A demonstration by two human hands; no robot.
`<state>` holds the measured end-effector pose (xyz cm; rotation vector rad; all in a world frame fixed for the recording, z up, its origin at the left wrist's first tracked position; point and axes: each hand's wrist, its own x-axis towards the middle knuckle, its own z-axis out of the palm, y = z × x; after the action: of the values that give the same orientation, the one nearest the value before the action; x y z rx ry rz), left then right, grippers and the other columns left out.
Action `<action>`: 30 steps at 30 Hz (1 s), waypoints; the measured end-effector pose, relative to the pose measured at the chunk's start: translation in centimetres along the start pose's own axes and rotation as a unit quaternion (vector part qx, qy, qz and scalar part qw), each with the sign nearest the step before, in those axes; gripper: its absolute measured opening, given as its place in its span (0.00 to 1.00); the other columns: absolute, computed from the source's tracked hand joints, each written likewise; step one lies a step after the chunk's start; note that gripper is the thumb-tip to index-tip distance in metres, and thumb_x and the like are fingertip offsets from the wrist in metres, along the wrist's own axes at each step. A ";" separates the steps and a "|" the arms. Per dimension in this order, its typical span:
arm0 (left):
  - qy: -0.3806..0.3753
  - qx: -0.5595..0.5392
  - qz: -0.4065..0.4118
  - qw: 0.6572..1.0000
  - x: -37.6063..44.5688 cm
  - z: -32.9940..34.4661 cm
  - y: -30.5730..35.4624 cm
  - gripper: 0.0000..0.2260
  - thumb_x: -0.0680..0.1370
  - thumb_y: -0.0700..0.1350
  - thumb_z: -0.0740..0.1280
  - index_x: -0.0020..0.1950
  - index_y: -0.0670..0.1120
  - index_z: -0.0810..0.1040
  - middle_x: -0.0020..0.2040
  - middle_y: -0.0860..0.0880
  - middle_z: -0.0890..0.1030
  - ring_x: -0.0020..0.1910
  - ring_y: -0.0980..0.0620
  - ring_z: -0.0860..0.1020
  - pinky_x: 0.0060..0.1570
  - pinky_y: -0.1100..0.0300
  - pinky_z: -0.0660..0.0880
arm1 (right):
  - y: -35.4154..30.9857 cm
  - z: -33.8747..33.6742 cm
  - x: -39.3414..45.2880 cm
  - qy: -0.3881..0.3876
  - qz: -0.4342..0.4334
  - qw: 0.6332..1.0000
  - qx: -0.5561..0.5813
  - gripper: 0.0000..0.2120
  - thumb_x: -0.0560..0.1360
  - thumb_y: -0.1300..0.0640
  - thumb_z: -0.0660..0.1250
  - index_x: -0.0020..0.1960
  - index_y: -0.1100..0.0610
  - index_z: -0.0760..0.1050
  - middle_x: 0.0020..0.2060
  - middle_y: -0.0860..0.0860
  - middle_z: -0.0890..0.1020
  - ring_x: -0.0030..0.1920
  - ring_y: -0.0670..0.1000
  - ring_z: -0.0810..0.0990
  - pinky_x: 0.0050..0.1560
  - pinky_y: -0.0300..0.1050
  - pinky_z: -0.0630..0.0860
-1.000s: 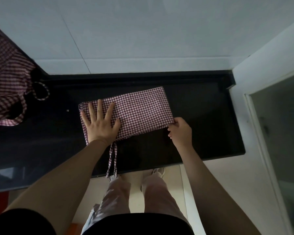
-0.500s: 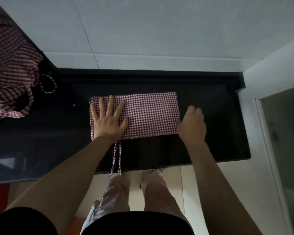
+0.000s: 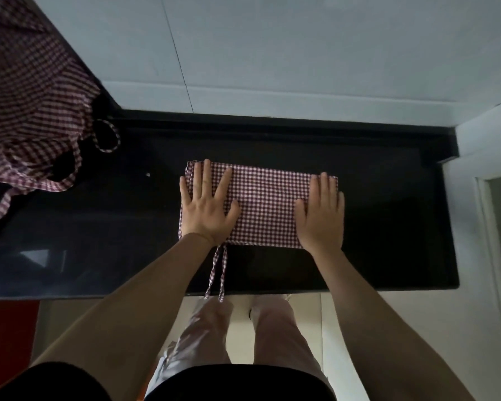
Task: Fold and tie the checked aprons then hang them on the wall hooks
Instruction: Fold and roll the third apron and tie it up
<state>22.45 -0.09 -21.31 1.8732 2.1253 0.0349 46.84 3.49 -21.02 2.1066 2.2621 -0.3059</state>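
Note:
A red-and-white checked apron lies folded into a flat rectangle on the black countertop. My left hand presses flat on its left end with fingers spread. My right hand lies flat on its right end, fingers straight and together. Two apron ties trail from the near edge of the fold and hang over the counter's front edge. A second checked apron sits crumpled in a heap at the far left.
A white tiled wall rises behind the counter. A white wall and door frame close off the right side. My legs stand below the counter's front edge, and a red surface shows at lower left.
My right hand let go of the fold's near right corner and moved up to lie flat on the right end. The folded apron now lies straight. My left hand stayed pressing.

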 end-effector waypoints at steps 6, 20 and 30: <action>-0.009 -0.019 0.002 1.000 0.0 -0.9 0.1 0.30 0.81 0.63 0.46 0.81 0.56 0.45 0.81 0.45 0.39 0.79 0.43 0.36 0.74 0.37 0.34 | 0.8 -2.4 -0.8 0.033 0.214 0.974 0.062 0.43 0.78 0.32 0.56 0.79 0.62 0.52 0.74 0.63 0.65 0.73 0.62 0.66 0.71 0.59 0.65; -0.199 0.078 0.191 0.958 1.8 -4.5 1.3 0.53 0.65 0.76 0.66 0.79 0.62 0.38 0.81 0.52 0.38 0.80 0.44 0.40 0.73 0.35 0.45 | 0.0 -11.1 0.8 -0.222 0.317 0.820 0.422 0.17 0.74 0.58 0.72 0.62 0.57 0.76 0.59 0.53 0.79 0.58 0.54 0.77 0.59 0.52 0.71; -0.180 0.060 0.105 0.976 1.4 -3.5 7.2 0.56 0.62 0.77 0.68 0.80 0.60 0.42 0.81 0.46 0.39 0.79 0.37 0.39 0.71 0.30 0.47 | -8.4 -13.3 0.5 -0.130 0.063 0.958 0.248 0.20 0.77 0.57 0.69 0.65 0.55 0.66 0.53 0.51 0.77 0.50 0.51 0.80 0.48 0.49 0.81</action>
<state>28.44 2.99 -16.69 1.9864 1.7161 -0.3664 39.93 5.74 -7.08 2.2308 2.0393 -1.1748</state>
